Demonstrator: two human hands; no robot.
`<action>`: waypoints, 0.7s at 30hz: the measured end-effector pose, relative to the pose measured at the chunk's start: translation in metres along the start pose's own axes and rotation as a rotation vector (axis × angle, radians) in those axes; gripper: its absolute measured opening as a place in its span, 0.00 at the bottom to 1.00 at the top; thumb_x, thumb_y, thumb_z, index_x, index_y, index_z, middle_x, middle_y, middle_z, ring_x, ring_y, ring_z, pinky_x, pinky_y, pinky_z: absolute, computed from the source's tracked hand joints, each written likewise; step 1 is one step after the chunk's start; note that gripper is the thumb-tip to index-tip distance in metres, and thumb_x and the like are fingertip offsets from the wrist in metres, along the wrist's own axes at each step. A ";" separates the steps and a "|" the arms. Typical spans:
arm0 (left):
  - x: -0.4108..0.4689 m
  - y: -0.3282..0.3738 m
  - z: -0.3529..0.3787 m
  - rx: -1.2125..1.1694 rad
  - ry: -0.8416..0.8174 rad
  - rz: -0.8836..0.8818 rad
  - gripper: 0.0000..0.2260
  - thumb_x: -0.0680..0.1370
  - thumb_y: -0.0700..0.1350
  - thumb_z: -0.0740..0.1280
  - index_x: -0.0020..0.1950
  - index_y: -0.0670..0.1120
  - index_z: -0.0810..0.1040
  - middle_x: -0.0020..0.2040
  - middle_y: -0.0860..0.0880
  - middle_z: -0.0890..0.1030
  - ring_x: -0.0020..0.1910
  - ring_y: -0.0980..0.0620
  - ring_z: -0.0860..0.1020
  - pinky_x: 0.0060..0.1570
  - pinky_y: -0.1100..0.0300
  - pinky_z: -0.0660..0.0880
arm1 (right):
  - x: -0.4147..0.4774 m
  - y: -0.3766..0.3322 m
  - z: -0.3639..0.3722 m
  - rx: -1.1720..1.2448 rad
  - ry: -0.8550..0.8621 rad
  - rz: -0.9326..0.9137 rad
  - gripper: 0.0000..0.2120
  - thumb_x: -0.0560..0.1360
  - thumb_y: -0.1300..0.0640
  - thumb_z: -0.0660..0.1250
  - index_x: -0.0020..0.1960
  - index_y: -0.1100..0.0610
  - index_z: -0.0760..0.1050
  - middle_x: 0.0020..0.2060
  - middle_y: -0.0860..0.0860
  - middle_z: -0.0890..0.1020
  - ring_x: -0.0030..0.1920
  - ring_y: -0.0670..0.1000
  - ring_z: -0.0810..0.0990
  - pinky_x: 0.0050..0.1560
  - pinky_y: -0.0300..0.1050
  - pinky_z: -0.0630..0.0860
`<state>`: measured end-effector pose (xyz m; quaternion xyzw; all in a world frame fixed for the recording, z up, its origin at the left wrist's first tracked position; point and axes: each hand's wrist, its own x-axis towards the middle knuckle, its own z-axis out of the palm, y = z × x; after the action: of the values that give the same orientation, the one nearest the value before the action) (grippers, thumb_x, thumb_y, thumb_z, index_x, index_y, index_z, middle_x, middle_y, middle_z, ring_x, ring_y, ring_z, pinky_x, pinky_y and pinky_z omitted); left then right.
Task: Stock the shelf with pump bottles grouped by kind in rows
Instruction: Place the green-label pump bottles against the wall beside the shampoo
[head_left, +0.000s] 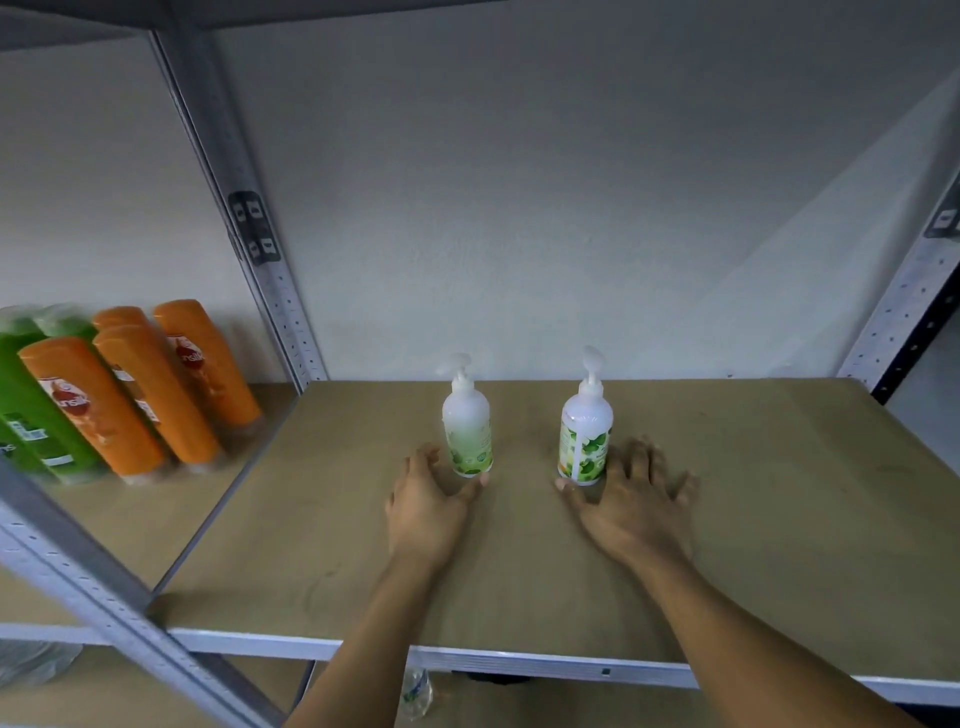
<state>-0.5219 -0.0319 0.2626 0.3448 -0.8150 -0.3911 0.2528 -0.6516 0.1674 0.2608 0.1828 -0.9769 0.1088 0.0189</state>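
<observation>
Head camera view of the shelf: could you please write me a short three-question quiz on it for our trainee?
1. True or false: the left pump bottle and the right pump bottle both stand upright on the shelf board.
2. The left hand is: A) lifting a bottle by its pump; B) low beside the left pump bottle's base, fingers relaxed; C) out of view.
3. Fill in: the orange bottles stand in the bay to the ____ of this one.
Key: 1 true; 2 B; 3 left.

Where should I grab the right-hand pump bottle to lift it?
Probably round the labelled body of the right pump bottle, with the right hand coming from the front right, where it lies beside the base. The bottle stands upright with a round body; the thin pump head looks a poorer hold.
</observation>
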 end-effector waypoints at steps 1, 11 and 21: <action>0.004 0.004 0.004 -0.039 -0.004 -0.007 0.32 0.67 0.64 0.75 0.67 0.57 0.70 0.62 0.59 0.77 0.63 0.55 0.76 0.66 0.49 0.71 | 0.000 0.000 0.000 -0.002 -0.001 -0.001 0.46 0.71 0.21 0.40 0.79 0.48 0.55 0.81 0.54 0.52 0.81 0.55 0.46 0.74 0.70 0.44; 0.055 0.002 -0.002 -0.144 -0.102 0.064 0.18 0.71 0.47 0.78 0.55 0.58 0.73 0.49 0.60 0.82 0.45 0.69 0.79 0.43 0.72 0.72 | 0.003 0.000 0.004 -0.018 0.003 0.002 0.46 0.71 0.21 0.41 0.79 0.49 0.55 0.81 0.53 0.53 0.81 0.55 0.46 0.75 0.70 0.46; 0.134 -0.041 -0.055 -0.149 -0.019 0.028 0.28 0.68 0.42 0.81 0.65 0.43 0.74 0.56 0.49 0.83 0.52 0.53 0.82 0.59 0.53 0.79 | 0.006 0.000 0.008 -0.071 0.011 0.003 0.47 0.71 0.21 0.38 0.79 0.50 0.56 0.80 0.52 0.54 0.81 0.54 0.47 0.74 0.69 0.47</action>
<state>-0.5545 -0.1782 0.2794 0.3097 -0.7908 -0.4504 0.2754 -0.6573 0.1638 0.2531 0.1800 -0.9803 0.0753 0.0305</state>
